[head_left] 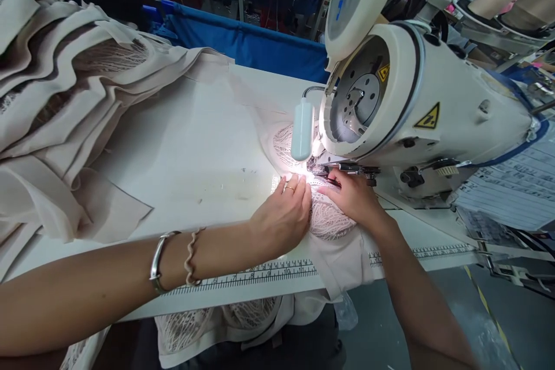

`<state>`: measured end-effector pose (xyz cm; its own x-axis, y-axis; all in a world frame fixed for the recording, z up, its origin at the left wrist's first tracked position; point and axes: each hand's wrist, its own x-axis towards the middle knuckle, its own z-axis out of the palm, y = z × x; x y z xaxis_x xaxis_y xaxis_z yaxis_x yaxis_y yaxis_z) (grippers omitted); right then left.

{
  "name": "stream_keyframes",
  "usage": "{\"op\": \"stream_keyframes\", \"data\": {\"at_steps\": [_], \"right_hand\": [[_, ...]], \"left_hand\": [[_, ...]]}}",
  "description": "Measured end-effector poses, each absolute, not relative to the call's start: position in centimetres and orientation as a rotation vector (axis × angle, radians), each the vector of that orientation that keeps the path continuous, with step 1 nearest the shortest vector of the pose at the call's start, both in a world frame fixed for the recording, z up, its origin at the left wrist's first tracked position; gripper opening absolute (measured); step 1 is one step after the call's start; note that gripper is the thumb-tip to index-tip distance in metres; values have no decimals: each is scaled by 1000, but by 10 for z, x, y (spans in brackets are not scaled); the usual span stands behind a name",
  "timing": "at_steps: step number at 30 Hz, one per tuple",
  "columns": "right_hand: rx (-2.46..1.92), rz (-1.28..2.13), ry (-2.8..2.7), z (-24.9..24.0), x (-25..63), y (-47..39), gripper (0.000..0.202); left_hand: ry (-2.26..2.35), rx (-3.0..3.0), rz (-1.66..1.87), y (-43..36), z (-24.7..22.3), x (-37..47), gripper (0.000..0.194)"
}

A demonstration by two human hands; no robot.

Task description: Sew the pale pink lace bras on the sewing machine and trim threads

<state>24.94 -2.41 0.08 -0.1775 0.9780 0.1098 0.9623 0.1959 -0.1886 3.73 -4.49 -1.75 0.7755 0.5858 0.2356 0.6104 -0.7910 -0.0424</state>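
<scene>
A pale pink lace bra (332,221) lies under the needle area of a white sewing machine (463,98), one lace cup behind the needle and one in front. My left hand (284,217) rests flat on the fabric just left of the needle, fingers stretched forward. Close to the presser foot (318,169), my right hand (358,199) has its thumb and forefinger closed on the fabric's right side; its other fingers are partly hidden. Bright light falls on the stitching spot from a small pale-green lamp (302,130).
Layered pale lace pieces (82,87) are heaped on the table's left. A printed ruler (260,276) runs along the front edge. More lace fabric (243,318) lies over my lap. Behind the table hangs a blue cloth (243,34); written sheets (511,185) are at the right.
</scene>
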Motion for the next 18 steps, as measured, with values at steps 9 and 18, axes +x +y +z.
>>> {"op": "stream_keyframes", "data": {"at_steps": [9,18], "right_hand": [[-1884,-118,-2308,-4,249,-26,15],[-1393,-242,-2611,-1,259,-32,62]], "left_hand": [[-906,-2810,-253,-39,-16,34,47],[-919,-2849,-369,-32,-22,28,43]]}}
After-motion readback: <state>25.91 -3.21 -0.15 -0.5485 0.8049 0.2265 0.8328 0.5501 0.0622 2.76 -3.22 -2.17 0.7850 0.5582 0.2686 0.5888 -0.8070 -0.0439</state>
